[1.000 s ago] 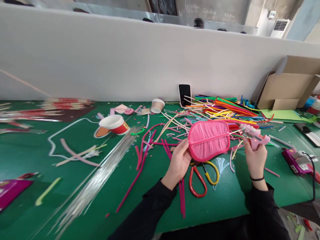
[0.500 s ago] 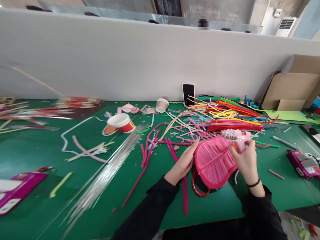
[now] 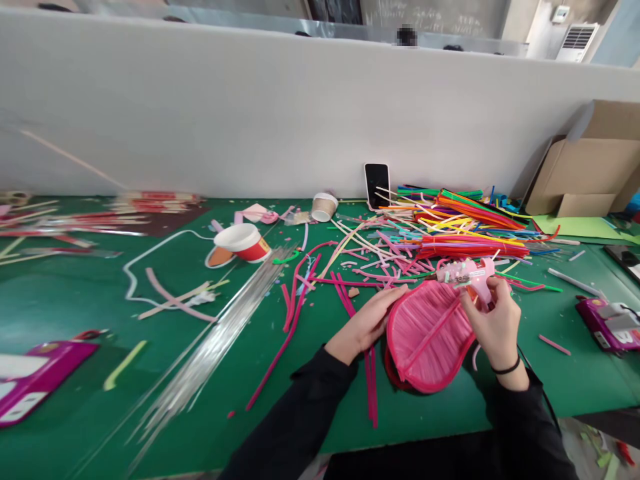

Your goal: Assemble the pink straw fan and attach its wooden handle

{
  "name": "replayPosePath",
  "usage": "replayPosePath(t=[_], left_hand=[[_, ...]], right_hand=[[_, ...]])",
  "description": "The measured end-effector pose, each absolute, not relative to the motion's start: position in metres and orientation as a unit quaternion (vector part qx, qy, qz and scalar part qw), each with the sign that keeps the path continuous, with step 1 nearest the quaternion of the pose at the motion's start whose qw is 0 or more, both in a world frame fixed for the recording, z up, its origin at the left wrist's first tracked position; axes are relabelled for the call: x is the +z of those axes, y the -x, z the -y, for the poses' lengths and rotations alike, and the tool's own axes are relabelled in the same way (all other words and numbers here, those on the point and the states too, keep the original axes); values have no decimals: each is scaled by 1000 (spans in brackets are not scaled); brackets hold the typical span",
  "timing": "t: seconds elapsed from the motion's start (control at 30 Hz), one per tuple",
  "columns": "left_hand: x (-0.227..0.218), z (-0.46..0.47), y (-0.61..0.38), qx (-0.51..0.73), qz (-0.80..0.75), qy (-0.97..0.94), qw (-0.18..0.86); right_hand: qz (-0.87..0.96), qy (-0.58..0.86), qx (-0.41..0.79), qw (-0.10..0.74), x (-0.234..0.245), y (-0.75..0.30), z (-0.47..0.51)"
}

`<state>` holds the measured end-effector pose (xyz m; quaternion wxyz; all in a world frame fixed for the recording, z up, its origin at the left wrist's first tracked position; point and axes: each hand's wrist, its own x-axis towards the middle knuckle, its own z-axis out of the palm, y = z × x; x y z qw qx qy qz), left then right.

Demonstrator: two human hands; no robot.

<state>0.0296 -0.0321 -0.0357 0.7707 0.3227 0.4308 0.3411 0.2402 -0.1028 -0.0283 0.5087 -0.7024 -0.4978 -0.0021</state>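
Observation:
My left hand (image 3: pixel 367 323) is closed on the left edge of a pink leaf-shaped piece (image 3: pixel 433 337), with its fingers partly hidden behind it. The piece has a raised middle rib, ribbed strips and a darker pink rim; it looks made of pipe cleaners. In my right hand (image 3: pixel 495 320) is a pink glue gun (image 3: pixel 467 272), gripped by its handle. Its nozzle points left, just above the upper edge of the pink piece. A dark red loop partly shows beneath the piece at its lower left.
Bundles of coloured pipe cleaners (image 3: pixel 465 223) lie behind my hands, near a phone (image 3: pixel 377 185) leaning on the partition. Thin metal wires (image 3: pixel 215 333), a paper cup (image 3: pixel 245 243) and pink stems (image 3: pixel 285 347) are to the left. Purple power strips (image 3: pixel 607 325) and a cardboard box (image 3: pixel 585 167) stand right.
The pink piece has turned and tilted slightly, its lower tip shifting, and now covers more of the red loop. The glue gun has moved slightly left, over its upper edge.

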Motion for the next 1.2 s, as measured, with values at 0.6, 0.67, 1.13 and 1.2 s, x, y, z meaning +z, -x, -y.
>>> replayPosePath(t=[0.6,0.67,1.13,1.2], left_hand=[[-25,32,-31,379,-409,-293,777],[-24,32,-32,381,-404,-296,777],[-23,33,-30,373,-387,-322,779],[-22,33,-31,371,-391,-316,781]], right_hand=[[577,680,-21,452,-34,-227,110],[586,677,-40,444,-35,-227,110],[618,656,-68,429,-40,-223,110],[619,654,-70,430,-40,-224,110]])
